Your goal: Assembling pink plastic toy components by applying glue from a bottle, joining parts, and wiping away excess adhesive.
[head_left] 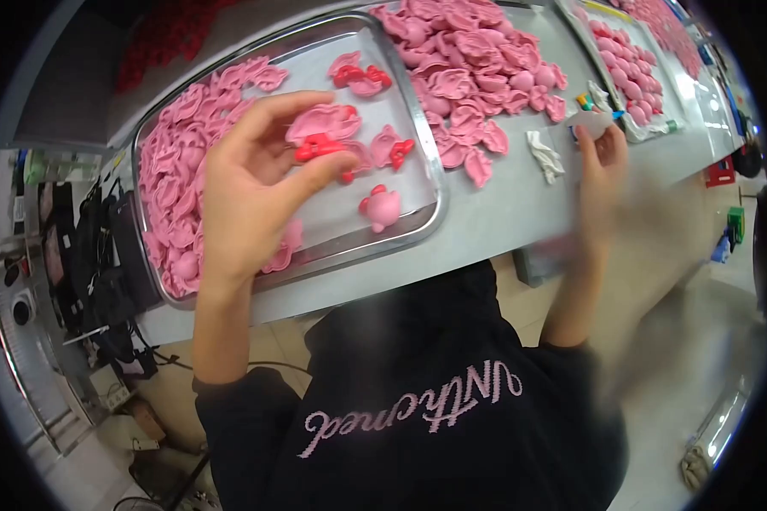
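- Pink shell piece [324, 122] with a red clip part [317, 150] under it, pinched between thumb and forefinger of the left hand [243, 200], raised just above the metal tray [426, 162]; probably lifted clear to keep the two parts together and in plain sight.
- Fingers [268, 106] closed narrowly around the piece, palm turned toward the tray.
- Right hand [601, 166] blurred, curled around a small pale object [594, 124] over the grey table [486, 230]; cannot tell how firmly.
- Inside the tray: a heap of pink shells [172, 183] at the left end, a few pink-and-red joined pieces [382, 207] loose on the bare middle.
- Beyond the rim, a larger pink pile [469, 68] directly on the table, a white scrap [544, 156] beside it.
- Further right, a second tray [635, 128] with more pink pieces.
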Available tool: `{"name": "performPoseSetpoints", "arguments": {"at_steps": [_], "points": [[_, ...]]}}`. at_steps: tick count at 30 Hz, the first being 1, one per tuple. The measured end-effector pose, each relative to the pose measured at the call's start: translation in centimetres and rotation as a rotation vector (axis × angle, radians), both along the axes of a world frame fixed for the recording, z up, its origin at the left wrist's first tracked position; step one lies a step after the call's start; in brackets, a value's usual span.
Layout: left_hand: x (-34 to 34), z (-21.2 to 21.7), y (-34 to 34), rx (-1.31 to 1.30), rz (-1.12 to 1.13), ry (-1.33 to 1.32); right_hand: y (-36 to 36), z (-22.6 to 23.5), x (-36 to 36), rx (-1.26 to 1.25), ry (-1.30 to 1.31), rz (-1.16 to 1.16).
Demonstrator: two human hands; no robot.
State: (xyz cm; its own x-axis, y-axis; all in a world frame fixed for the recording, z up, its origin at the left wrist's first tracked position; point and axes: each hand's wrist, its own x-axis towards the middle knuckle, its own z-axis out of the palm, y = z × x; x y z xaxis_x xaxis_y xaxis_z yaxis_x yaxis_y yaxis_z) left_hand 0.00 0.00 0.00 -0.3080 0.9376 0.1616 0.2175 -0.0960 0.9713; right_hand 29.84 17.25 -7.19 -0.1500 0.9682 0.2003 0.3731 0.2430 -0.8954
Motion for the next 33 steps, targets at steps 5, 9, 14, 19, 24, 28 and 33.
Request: {"name": "performPoseSetpoints", "arguments": {"at_steps": [5, 9, 14, 19, 24, 28, 33], "points": [[1.7, -1.0, -0.5, -0.049, -0.127, -0.409, -0.7, 2.0, -3.2, 0.228, 0.229, -0.005], [3.2, -2.0, -0.5, -0.002, -0.195, -0.246, -0.3, 5.4, -3.9, 0.069, 0.407, 0.354], [3.7, -3.3, -1.4, -0.001, -0.125, -0.227, 0.0, 5.8, -10.0, -0.306, 0.889, 0.778], [3.8, -3.9, -1.2, -0.058, -0.099, -0.317, -1.3, 5.2, -13.9, -0.541, 0.828, 0.770], [3.5, -4.1, -1.3, -0.162, -0.112, -0.334, -2.1, 4.2, -14.1, -0.605, 0.747, 0.787], [3.3, -4.3, -1.0, -0.150, -0.129, -0.421, -1.8, 3.0, -13.6, -0.474, 0.727, 0.877], [3.5, -4.1, -0.9, -0.185, -0.126, -0.431, -2.9, 3.3, -13.6, -0.441, 0.575, 0.901]]}}
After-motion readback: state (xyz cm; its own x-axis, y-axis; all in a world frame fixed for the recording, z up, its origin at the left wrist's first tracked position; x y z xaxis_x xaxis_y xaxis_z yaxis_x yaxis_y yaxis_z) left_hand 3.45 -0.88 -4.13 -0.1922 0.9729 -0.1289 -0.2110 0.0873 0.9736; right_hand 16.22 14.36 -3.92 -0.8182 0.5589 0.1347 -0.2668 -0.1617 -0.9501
